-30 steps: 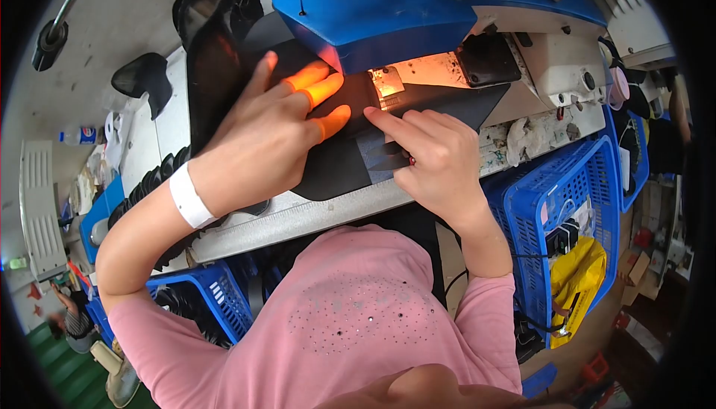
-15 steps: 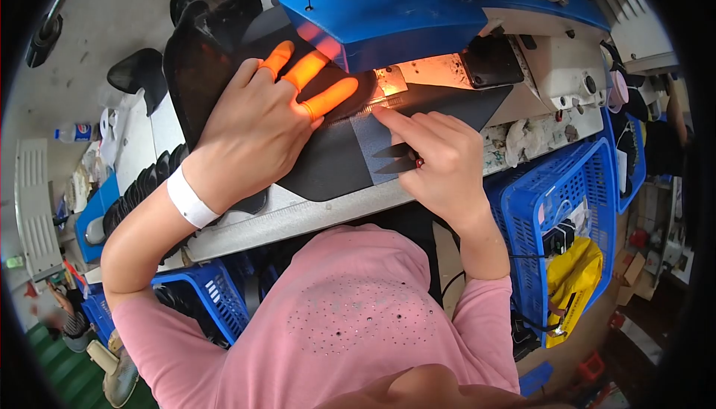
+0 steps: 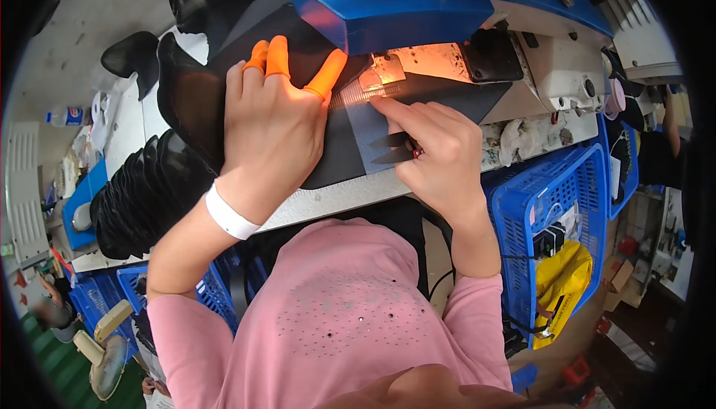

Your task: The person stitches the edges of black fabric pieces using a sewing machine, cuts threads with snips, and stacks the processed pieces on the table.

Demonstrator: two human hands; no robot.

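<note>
My left hand (image 3: pixel 280 125), with orange covers on three fingertips, lies spread on black sheet material (image 3: pixel 328 157) left of the lit needle area (image 3: pixel 384 73) of a blue-topped sewing machine (image 3: pixel 388 6). A line of stitches runs across the material below the needle area. My right hand (image 3: pixel 436 148) has its index fingertip on the material just below that area. Small dark snips (image 3: pixel 391 149) are held in its curled fingers, blades pointing left. A dark shaped piece (image 3: pixel 186 95) lies partly under my left hand.
A stack of black pieces (image 3: pixel 142 196) stands at the left of the table (image 3: pixel 313 204). A blue crate (image 3: pixel 514 222) with a yellow bag (image 3: pixel 563 286) is at the right. A fan (image 3: pixel 110 364) and partly visible people are at the lower left.
The dark piece and the stitch line have shifted left from the needle area. My left hand has turned more upright, and its wrist has moved right. The snips remain in my right hand.
</note>
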